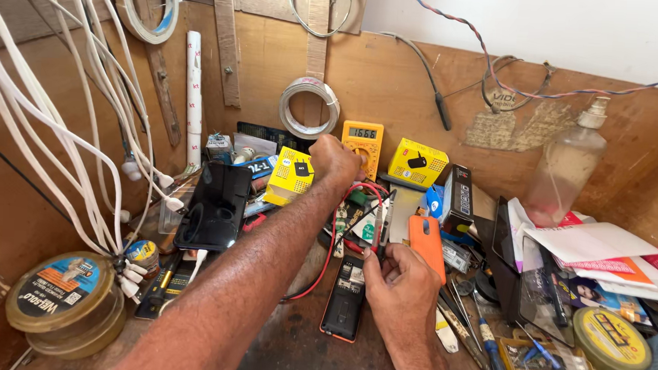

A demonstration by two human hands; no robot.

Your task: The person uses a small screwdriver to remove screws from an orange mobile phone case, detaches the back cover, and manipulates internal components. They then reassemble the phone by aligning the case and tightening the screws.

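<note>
My left hand (335,160) reaches far forward to a yellow multimeter (363,138) that leans on the wooden back wall, its fingers curled on the dial below the lit display. My right hand (399,280) is nearer to me and pinches two thin test probes (378,226), which point up and away from me. Red and black leads (330,254) loop from them toward the meter. An opened phone with an orange rim (345,298) lies just left of the right hand, its inside facing up. Its orange back cover (426,245) rests beside the fingers.
White cables (61,141) hang at the left above round tins (64,299). A black phone stand (215,205), yellow boxes (290,177) and small parts crowd the back. A plastic bottle (566,167), papers (596,248), tweezers, screwdrivers and another tin (610,341) fill the right.
</note>
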